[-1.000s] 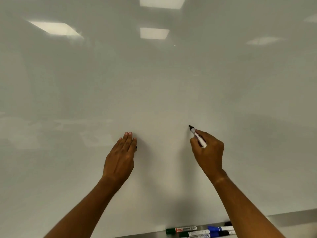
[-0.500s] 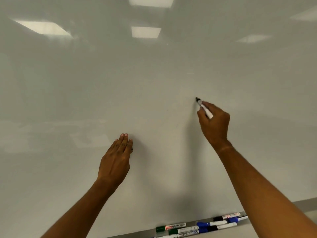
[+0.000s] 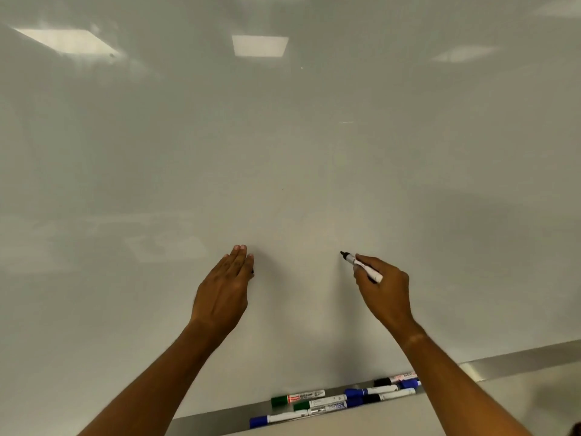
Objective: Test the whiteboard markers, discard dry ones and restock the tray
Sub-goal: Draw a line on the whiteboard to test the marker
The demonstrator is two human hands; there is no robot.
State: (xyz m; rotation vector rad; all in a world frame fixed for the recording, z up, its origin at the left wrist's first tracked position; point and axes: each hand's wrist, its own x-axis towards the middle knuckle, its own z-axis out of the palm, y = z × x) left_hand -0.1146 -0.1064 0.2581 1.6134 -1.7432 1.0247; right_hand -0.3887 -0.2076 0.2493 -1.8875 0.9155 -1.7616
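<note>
Against the whiteboard point(image 3: 283, 152), right hand point(image 3: 382, 291) grips a marker point(image 3: 361, 267) tip-up-left; left hand point(image 3: 224, 291) lies flat, fingers straight.

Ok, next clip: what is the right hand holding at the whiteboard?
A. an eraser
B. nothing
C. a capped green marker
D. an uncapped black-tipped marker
D: the right hand grips an uncapped black-tipped marker, tip pointed at the whiteboard; the green-capped markers lie in the tray below.
</note>
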